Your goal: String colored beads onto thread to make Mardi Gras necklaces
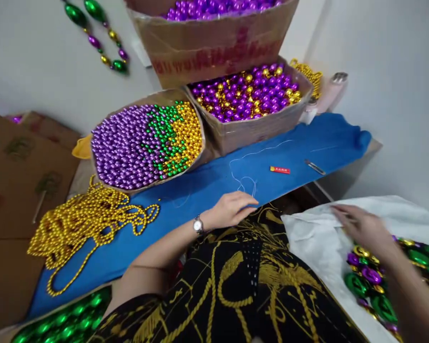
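Note:
My left hand (232, 208), with a wristwatch (198, 225) on the wrist, is at the near edge of the blue cloth (214, 183). Its fingers are stretched out, thumb a little apart, and no held thing shows between them. Loops of thin white thread (248, 179) lie just beyond the fingertips. On the right, my right hand (361, 228) is blurred over a white cloth or sack (314, 233); whether its fingers hold anything is unclear. Below that wrist lie bead necklaces (370, 276) in purple, green and gold.
Boxes of loose beads stand at the back: a mixed box (146, 143), a purple-and-gold box (250, 93) and a purple box (218, 40) above. Gold bead strands (89, 224) are heaped left. A red packet (280, 170) and small snips (314, 166) lie right. Green beads (64, 319) sit lower left.

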`<state>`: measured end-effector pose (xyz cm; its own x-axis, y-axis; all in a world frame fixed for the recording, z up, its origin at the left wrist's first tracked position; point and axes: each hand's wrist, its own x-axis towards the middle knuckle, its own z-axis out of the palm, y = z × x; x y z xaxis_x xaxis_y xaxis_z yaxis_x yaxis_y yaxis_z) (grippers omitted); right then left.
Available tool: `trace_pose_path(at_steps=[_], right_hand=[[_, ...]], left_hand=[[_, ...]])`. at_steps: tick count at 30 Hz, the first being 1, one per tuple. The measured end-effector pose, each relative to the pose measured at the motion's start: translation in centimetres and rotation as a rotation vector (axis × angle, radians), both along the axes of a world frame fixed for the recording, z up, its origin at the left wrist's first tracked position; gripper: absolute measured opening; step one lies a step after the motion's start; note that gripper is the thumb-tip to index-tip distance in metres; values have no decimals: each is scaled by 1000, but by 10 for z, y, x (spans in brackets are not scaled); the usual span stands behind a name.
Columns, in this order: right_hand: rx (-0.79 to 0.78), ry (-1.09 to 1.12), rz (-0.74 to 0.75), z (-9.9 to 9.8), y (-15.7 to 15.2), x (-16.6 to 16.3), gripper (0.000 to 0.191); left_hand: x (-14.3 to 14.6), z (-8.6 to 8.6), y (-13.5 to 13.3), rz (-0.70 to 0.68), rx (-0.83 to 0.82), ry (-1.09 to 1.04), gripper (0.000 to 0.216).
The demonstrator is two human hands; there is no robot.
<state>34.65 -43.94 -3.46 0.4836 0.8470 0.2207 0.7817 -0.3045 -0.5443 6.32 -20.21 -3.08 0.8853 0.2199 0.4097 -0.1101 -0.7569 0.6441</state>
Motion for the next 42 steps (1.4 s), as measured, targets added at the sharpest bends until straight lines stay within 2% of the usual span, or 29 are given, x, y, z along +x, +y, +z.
trace_pose_path(at_steps=[2, 4, 7, 9, 12, 15, 19, 21, 23, 27, 30, 33, 35, 38, 42], right_hand=[[-61, 360, 242, -28, 61, -28, 44], [-109, 646, 328, -42, 108, -59, 49], [-124, 912, 464, -42, 151, -96, 50], [-98, 943, 494, -38, 166, -110, 44], [28, 789, 395, -33, 172, -107, 38], [94, 444, 273, -33, 157, -69, 33], [-140, -115, 371, -43, 132, -1, 35], [-222, -298, 406, -52, 140, 8, 37], [-218, -360, 511, -58, 165, -14, 40], [-64, -188, 865, -67, 253, -119, 36], [-129, -208, 1036, -78, 320, -189, 35], [-193, -282, 1114, -92, 363, -226, 32], [-196, -296, 1147, -100, 375, -235, 28], [-196, -312, 1186, -105, 376, -238, 26], [-178, -315, 1220, -86, 356, -227, 33]], left_hand=[[-2, -13, -8, -13, 22, 26, 20], [-4, -23, -10, 4, 24, 41, 22], [-7, -30, -9, 45, -39, 49, 19], [-10, -31, -7, 84, -158, 41, 15], [-20, -33, -3, 193, -465, 43, 14], [-40, -39, 5, 345, -705, 43, 19], [-80, -53, 17, 548, -804, -13, 21], [-97, -59, 23, 621, -880, -96, 23], [-111, -64, 29, 668, -989, -223, 32], [-127, -69, 40, 714, -1193, -414, 54], [-135, -71, 44, 720, -1288, -469, 64], [-142, -73, 45, 728, -1310, -499, 68], [-146, -74, 48, 742, -1318, -498, 69], [-150, -75, 57, 788, -1331, -486, 72], [-150, -74, 74, 855, -1287, -453, 78]])
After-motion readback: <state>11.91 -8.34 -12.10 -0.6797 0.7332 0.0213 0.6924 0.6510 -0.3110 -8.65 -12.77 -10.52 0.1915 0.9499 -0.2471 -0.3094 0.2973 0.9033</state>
